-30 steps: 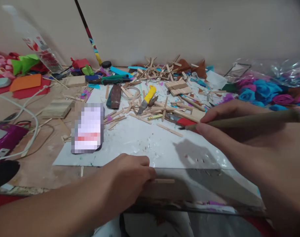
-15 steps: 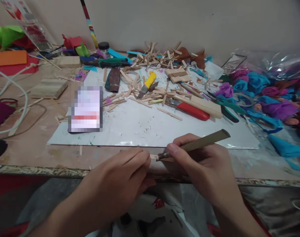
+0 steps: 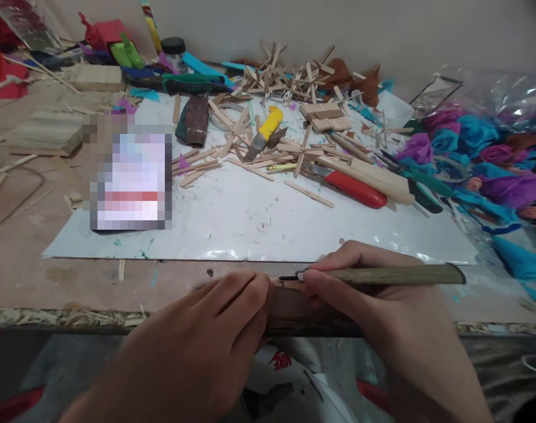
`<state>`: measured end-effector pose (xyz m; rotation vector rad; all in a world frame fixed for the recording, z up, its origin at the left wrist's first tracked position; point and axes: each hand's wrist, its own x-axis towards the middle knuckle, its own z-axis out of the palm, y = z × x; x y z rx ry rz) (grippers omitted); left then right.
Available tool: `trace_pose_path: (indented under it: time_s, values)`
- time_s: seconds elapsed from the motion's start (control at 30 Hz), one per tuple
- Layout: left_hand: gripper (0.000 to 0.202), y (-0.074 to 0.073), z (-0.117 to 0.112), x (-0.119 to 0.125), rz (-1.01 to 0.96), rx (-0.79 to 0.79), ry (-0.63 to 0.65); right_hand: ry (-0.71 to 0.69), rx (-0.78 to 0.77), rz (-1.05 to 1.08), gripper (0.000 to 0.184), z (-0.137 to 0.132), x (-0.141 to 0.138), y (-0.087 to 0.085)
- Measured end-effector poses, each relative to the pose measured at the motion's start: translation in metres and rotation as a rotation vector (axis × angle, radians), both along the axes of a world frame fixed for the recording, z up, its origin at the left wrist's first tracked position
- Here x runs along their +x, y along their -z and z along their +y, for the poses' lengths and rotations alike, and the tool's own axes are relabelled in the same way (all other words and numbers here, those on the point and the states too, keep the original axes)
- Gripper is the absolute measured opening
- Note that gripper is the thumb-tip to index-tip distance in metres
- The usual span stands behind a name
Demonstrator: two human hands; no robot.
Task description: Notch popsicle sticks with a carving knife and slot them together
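My right hand (image 3: 382,317) grips a carving knife (image 3: 395,275) by its olive-brown handle, the handle lying nearly level. Its thin dark blade points left and meets a small wooden craft stick (image 3: 275,282) at the table's front edge. The fingers of my left hand (image 3: 215,329) are closed together over the stick's left part, so most of the stick is hidden. Just beyond both hands a white sheet (image 3: 250,235) covers part of the table.
On the sheet lie a phone with a blurred screen (image 3: 133,182), a yellow cutter (image 3: 268,129), a red-handled knife (image 3: 356,189) and several loose craft sticks (image 3: 310,194). A heap of sticks (image 3: 290,76) stands behind. Coloured paper flowers (image 3: 475,141) crowd the right; wood blocks (image 3: 47,134) lie left.
The knife has swung from a raised slant to nearly level, its handle end dropping and moving right. My left hand stays at the stick. The view has shifted slightly.
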<state>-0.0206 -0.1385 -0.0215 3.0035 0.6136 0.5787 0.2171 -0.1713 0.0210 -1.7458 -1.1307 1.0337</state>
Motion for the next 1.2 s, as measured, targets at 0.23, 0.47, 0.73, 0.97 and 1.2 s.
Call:
trace_pose_path:
  time_s: [0.23, 0.47, 0.73, 0.97, 1.2]
  values:
    - [0.034, 0.003, -0.002, -0.001, -0.066, -0.041, -0.015, -0.046, -0.088, -0.082, 0.025, -0.003, 0.006, 0.002]
    - [0.035, 0.001, 0.002, -0.001, -0.054, -0.040, -0.001, -0.014, -0.128, -0.177, 0.023, 0.001, 0.002, -0.005]
    - [0.032, 0.001, -0.001, 0.000, -0.050, -0.026, -0.030, -0.048, 0.064, -0.365, 0.012, -0.003, -0.003, -0.006]
    - [0.032, -0.002, 0.001, -0.001, -0.038, -0.022, -0.012, -0.145, 0.147, -0.396, 0.016, 0.001, 0.000, -0.001]
    - [0.032, 0.000, -0.002, 0.000, -0.045, -0.056, -0.019, -0.132, 0.098, -0.287, 0.013, -0.003, 0.008, -0.001]
